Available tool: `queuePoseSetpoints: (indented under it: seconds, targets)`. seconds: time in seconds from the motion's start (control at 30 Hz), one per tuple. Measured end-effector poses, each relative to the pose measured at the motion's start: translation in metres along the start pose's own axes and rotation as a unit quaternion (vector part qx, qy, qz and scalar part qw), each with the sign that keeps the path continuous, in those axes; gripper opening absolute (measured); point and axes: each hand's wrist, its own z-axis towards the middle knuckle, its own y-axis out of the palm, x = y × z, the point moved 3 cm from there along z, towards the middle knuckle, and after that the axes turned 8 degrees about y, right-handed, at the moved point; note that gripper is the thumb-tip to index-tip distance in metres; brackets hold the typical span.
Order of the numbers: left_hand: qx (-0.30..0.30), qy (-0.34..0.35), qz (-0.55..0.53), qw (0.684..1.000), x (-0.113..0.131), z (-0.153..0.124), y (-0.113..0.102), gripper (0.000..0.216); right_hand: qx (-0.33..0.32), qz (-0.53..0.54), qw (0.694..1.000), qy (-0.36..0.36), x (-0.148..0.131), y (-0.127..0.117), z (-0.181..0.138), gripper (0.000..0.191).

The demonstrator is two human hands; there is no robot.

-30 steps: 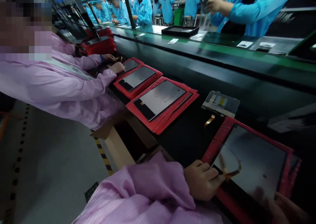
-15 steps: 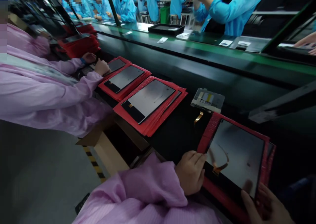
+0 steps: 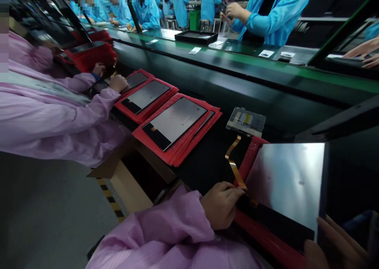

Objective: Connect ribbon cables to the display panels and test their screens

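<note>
My left hand (image 3: 223, 205) is closed, its fingertips pinched on an orange-gold flex ribbon cable (image 3: 231, 164) at the left edge of a display panel (image 3: 291, 182). The cable runs from my fingers up toward a clear plastic box. My right hand (image 3: 336, 241) grips the panel's right lower edge between thumb and fingers. The panel, a shiny grey rectangle with a black strip along its near side, is tilted, its right side raised. Beneath it lies a red sleeve (image 3: 247, 160), mostly covered.
Left of my hands lie stacked red sleeves (image 3: 174, 158) with display panels on top. The clear plastic box (image 3: 246, 121) sits behind the cable. An open cardboard box (image 3: 127, 182) stands below the bench edge. A co-worker's pink sleeve (image 3: 97, 119) is at left; people in blue work beyond the green-edged bench.
The panel's right side has been raised off the red sleeve by my right hand. My left hand has shifted slightly left, and more of the ribbon cable now shows above it.
</note>
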Motion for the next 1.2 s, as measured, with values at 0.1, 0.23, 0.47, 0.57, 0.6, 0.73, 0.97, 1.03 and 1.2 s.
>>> queuePoseSetpoints:
  seconds: [0.1,0.23,0.47,0.57,0.6,0.73,0.97,1.03,1.2]
  targets:
    - [0.013,0.012,-0.016,1.0,-0.001,0.0,-0.003,0.044,-0.023,0.0,0.998,0.055,-0.037,0.006,0.011,0.044]
    - [0.004,0.019,-0.027,0.999,-0.003,0.001,-0.007,0.045,-0.071,-0.012,0.997,-0.002,-0.065,0.012,0.015,0.055]
    - [-0.051,-0.014,-0.063,0.997,-0.006,0.001,-0.008,0.044,-0.098,-0.015,0.98,-0.174,-0.062,0.022,0.028,0.065]
    - [-0.085,-0.023,-0.079,0.993,-0.008,0.0,-0.009,0.051,-0.128,0.017,0.972,-0.195,-0.059,0.029,0.031,0.067]
    - [-0.11,-0.02,-0.09,0.99,-0.009,-0.001,-0.011,0.055,-0.131,0.024,0.972,-0.195,-0.058,0.032,0.032,0.068]
    - [-0.243,0.03,-0.172,0.954,-0.005,-0.007,-0.042,0.069,-0.101,0.046,0.971,-0.213,-0.055,0.043,0.029,0.066]
    - [-0.11,0.008,-0.333,0.936,-0.016,0.036,-0.127,0.022,-0.038,0.073,0.976,-0.202,-0.05,0.05,0.024,0.055]
    - [0.034,-0.063,-0.225,0.972,-0.039,0.063,-0.124,0.023,-0.03,0.074,0.977,-0.197,-0.049,0.051,0.023,0.054]
    - [0.06,-0.144,0.123,0.98,-0.102,0.127,-0.08,0.035,-0.013,0.088,0.979,-0.182,-0.047,0.051,0.021,0.051]
